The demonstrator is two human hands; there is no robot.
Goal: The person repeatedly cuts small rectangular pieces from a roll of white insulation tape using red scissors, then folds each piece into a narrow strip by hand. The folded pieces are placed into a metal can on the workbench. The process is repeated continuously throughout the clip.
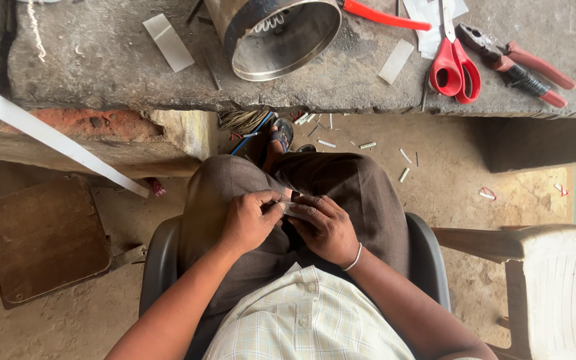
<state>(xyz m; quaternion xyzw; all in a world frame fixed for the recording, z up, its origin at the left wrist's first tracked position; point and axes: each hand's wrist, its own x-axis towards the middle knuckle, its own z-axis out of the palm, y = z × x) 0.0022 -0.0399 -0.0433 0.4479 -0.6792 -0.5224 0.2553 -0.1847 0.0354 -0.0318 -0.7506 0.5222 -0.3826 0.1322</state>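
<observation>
Workshop (pliers (525, 67), scissors (453, 67), stone bench (101, 60))

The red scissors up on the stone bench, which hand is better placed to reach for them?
Probably the right hand. The red scissors lie on the bench's right side, beyond that hand. Both hands pinch a small pale strip over the lap; the left hand would have to cross over.

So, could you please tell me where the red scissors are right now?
The scissors lie on the stone bench at upper right of the head view, between the metal cylinder and the pliers.
</observation>
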